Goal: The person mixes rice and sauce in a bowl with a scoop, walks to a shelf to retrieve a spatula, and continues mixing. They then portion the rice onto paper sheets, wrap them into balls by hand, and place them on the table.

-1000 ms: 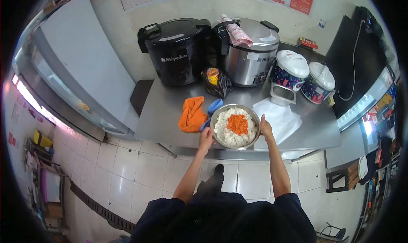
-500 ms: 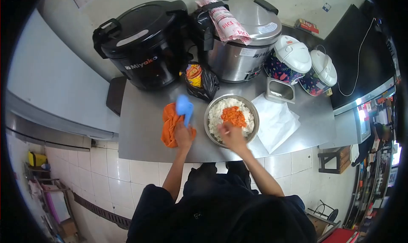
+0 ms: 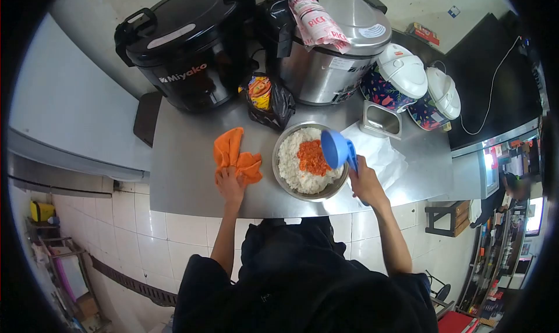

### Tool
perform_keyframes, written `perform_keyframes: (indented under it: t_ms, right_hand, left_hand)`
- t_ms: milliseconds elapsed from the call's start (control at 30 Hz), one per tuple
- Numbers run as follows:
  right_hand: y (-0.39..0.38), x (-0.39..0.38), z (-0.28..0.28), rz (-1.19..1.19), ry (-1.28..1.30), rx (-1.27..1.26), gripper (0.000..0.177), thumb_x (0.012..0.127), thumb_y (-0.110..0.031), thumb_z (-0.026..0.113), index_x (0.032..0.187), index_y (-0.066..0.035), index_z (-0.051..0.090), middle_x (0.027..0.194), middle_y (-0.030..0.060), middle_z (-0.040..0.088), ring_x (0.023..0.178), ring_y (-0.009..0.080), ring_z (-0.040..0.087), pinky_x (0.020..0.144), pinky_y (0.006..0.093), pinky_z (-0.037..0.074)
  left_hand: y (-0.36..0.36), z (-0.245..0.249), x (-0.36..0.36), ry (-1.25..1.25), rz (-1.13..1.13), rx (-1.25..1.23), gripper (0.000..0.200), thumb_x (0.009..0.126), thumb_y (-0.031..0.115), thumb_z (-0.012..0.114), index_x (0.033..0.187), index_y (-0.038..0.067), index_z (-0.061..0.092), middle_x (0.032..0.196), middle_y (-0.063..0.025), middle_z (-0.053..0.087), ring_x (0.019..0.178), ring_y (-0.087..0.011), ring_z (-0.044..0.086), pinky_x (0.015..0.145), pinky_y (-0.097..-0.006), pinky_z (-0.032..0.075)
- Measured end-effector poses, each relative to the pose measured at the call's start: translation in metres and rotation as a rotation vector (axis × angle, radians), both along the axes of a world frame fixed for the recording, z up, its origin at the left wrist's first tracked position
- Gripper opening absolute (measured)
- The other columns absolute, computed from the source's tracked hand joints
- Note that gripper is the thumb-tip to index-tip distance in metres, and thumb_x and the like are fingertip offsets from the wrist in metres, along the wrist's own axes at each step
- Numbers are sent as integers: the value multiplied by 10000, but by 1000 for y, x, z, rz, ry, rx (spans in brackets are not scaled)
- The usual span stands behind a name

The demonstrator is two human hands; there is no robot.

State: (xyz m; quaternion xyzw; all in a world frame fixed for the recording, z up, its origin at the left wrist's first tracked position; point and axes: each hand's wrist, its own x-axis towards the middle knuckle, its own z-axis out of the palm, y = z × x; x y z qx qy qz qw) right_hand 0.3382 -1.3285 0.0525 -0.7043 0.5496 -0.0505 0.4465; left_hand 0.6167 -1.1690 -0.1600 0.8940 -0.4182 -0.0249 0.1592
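Head view: the right hand (image 3: 367, 183) is closed around the handle of the blue scoop (image 3: 334, 149); the scoop's cup is positioned over the right side of the steel bowl (image 3: 334, 190); the bowl stands on the metal table (image 3: 183, 184), between the 2 hands, and contains white rice (image 3: 294, 176) with orange-red topping (image 3: 311, 159); the left hand (image 3: 230, 184) rests on the orange cloth (image 3: 228, 146); whether its fingers grip the fabric cannot be determined.
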Motion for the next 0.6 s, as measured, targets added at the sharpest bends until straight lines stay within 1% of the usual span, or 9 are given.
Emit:
perform_keyframes:
  t_ms: [33,100,133,200,300,333,400,500,600]
  right_hand:
    - [0,-4,-9,78,202,-183,393,831,-125,447,1139,59,286,776,265,574,677,368,597,572,438,469]
    - [7,-8,-54,231,459,-491,516,803,-79,457,1229,91,221,763,257,576,634,371,594,535,436,488]
    - [14,1,-86,216,465,-473,562,781,-76,474,1254,97,223,755,216,575,623,332,605,508,384,499]
    - [44,41,-111,302,761,-703,591,777,-102,478,1290,68,241,820,150,558,623,209,621,504,281,509]
    - [45,59,-117,366,669,-602,597,785,-110,468,1296,75,222,830,184,565,659,244,625,552,317,511]
    - [37,53,-111,361,672,-601,597,785,-110,468,1296,75,222,830,184,565,659,244,625,552,317,511]
    - [12,27,-86,481,380,-433,578,812,-116,463,1289,79,200,812,254,576,646,355,598,595,419,485]
    - [-6,18,-51,362,374,-400,587,834,-162,459,1289,83,180,757,259,581,660,400,581,607,464,467]
    - [-24,41,-64,250,458,-392,601,806,-121,459,1293,89,177,747,230,595,677,359,605,601,414,488]
  left_hand:
    - [-9,9,1,4,0,-5,380,820,333,548,1096,82,477,1130,-166,456,1072,-300,420,877,-435,326]
    - [-19,23,-2,858,62,-480,389,869,370,471,1109,63,457,1039,-203,526,987,-328,503,820,-413,381]
    - [-25,23,-8,864,64,-474,389,869,370,471,1109,63,457,1039,-203,526,987,-328,503,820,-413,381]
    - [-40,23,-28,1072,-49,-594,421,892,393,421,1117,38,432,952,-231,560,917,-356,548,780,-391,412]
    - [-62,43,-62,988,107,-454,436,894,392,421,1113,16,428,1016,-210,559,969,-305,547,799,-376,409]
    - [-66,56,-64,1064,147,-461,449,883,371,461,1146,10,410,1038,-195,560,980,-250,547,819,-343,412]
    - [-69,48,-63,1110,103,-524,455,874,357,485,1163,14,410,1043,-182,562,978,-235,546,824,-333,413]
    - [-69,39,-62,1195,72,-565,457,855,325,531,1180,21,428,1048,-157,569,971,-217,547,832,-316,415]
    - [-73,36,-54,1179,28,-492,431,840,295,562,1157,18,471,1043,-129,579,958,-206,550,826,-305,417]
